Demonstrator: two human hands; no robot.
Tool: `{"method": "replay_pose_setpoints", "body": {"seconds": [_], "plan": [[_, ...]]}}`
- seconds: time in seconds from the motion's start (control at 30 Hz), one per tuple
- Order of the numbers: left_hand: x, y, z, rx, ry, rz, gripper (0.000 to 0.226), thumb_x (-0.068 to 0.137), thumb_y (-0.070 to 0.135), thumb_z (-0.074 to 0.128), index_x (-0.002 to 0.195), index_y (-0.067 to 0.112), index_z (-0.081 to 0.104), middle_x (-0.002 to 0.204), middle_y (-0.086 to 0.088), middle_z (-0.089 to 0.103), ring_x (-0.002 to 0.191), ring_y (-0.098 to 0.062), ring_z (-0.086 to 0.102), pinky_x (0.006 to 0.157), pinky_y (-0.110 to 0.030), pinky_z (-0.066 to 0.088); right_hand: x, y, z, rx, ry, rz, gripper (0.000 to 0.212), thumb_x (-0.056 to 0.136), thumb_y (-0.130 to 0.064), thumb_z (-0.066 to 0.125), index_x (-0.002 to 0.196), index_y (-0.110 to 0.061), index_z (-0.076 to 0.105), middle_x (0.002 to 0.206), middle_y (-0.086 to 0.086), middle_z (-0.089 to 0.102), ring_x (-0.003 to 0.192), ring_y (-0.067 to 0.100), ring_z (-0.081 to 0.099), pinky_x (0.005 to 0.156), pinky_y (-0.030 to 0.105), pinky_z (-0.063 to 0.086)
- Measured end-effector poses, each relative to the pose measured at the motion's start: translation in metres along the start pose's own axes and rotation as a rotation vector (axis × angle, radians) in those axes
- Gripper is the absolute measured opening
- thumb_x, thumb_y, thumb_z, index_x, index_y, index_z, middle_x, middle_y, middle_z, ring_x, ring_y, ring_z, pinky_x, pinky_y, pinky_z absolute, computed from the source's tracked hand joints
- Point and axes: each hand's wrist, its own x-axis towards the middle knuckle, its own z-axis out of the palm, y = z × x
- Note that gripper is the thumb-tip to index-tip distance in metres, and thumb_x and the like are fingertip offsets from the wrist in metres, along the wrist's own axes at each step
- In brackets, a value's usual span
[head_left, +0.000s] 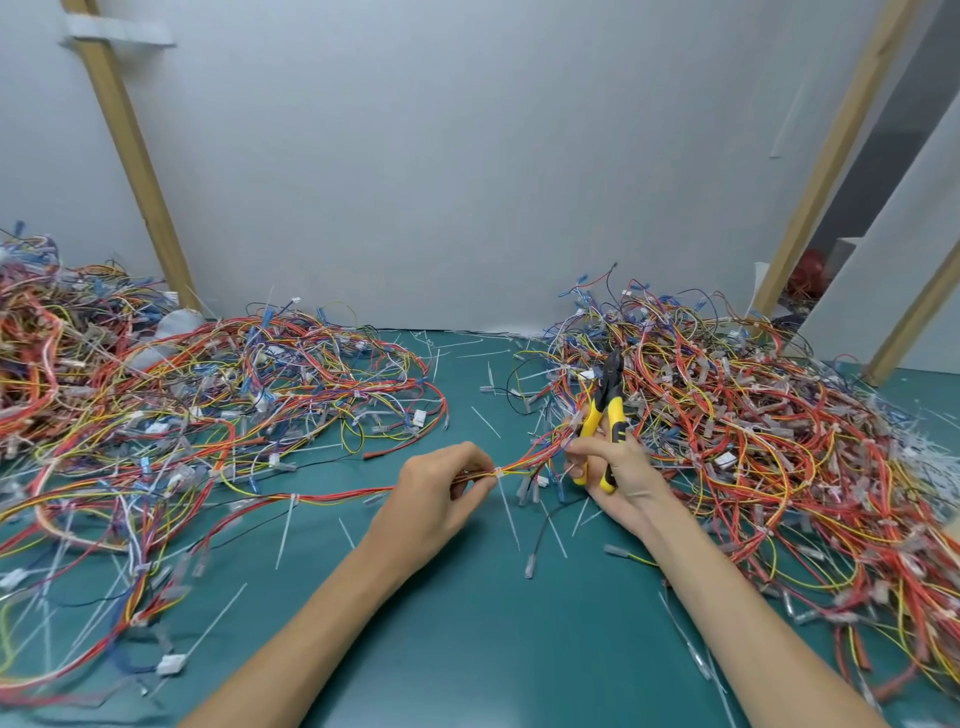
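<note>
Green worktop (467, 623) holds a wire heap (208, 395) at 9 o'clock. The left hand (441, 493) pinches the wire bundle (519, 464) in the middle; the right hand (613, 473) grips yellow cutters (605, 410), tips at 12 o'clock. Snip too close and a wire could get cut. That bundle is thin, red and yellow, with one white tie (500, 473).
</note>
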Motion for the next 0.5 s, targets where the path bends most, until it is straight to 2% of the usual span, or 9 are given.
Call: {"method": "replay_pose_setpoints", "body": {"seconds": [0.13, 0.3, 0.43, 0.5], "plan": [[0.002, -0.006, 0.004, -0.04, -0.003, -0.032, 0.007, 0.085, 0.016, 0.072, 0.082, 0.019, 0.067, 0.062, 0.012, 0.054, 0.055, -0.005, 0.044, 0.056, -0.014, 0.035, 0.002, 0.0, 0.001, -0.005, 0.009, 0.007, 0.032, 0.08, 0.02, 0.055, 0.082, -0.012, 0.054, 0.061, 0.003, 0.061, 0.048, 0.012, 0.052, 0.043, 0.022, 0.037], [0.002, -0.008, 0.008, -0.108, -0.002, -0.06, 0.01, 0.084, 0.015, 0.074, 0.076, 0.016, 0.067, 0.058, 0.021, 0.055, 0.052, 0.0, 0.046, 0.054, -0.006, 0.031, 0.003, 0.0, 0.001, -0.028, 0.013, -0.002, 0.031, 0.08, 0.02, 0.055, 0.079, -0.011, 0.053, 0.06, 0.003, 0.06, 0.047, 0.012, 0.053, 0.042, 0.022, 0.039], [0.001, -0.011, 0.008, -0.176, -0.056, -0.103, 0.015, 0.087, 0.021, 0.072, 0.073, 0.02, 0.065, 0.057, 0.012, 0.06, 0.049, -0.001, 0.045, 0.052, -0.011, 0.033, 0.002, 0.001, 0.002, -0.017, 0.034, 0.003, 0.034, 0.08, 0.02, 0.056, 0.079, -0.014, 0.053, 0.061, 0.002, 0.06, 0.047, 0.012, 0.054, 0.042, 0.022, 0.038], [0.002, -0.012, 0.008, -0.15, -0.072, -0.118, 0.014, 0.088, 0.024, 0.07, 0.075, 0.022, 0.064, 0.059, 0.01, 0.061, 0.05, -0.005, 0.046, 0.052, -0.018, 0.038, 0.002, 0.001, 0.003, -0.009, 0.052, 0.01, 0.034, 0.081, 0.02, 0.056, 0.078, -0.015, 0.052, 0.061, 0.003, 0.059, 0.047, 0.012, 0.053, 0.042, 0.021, 0.036]]}}
